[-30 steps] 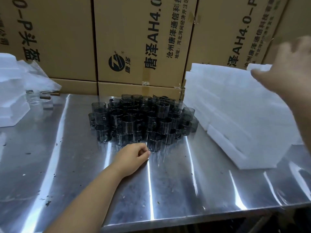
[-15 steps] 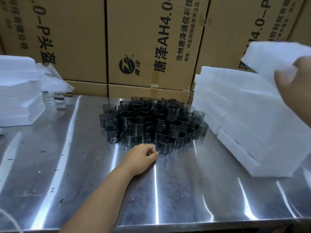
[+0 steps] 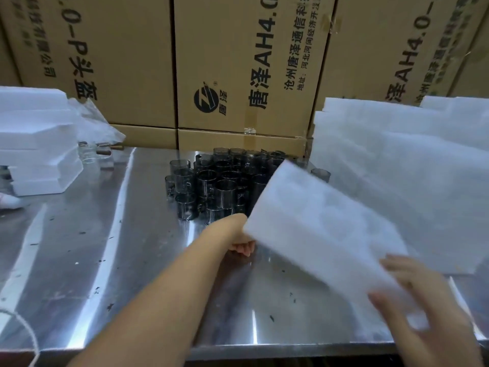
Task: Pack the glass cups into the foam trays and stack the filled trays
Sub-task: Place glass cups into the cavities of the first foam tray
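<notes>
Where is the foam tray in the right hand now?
Head view, right of centre: the foam tray hangs tilted above the table, in front of the glass cups, near corner in the right hand, left edge over the left hand.

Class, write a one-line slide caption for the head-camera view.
Right hand holds a foam tray tilted over the steel table before clustered glass cups; left hand partly hidden behind its edge.

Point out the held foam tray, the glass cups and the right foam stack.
held foam tray [image 3: 317,229], head view, middle of its face.
glass cups [image 3: 225,188], head view, a cup mid-cluster.
right foam stack [image 3: 397,154], head view, its top face.
</notes>
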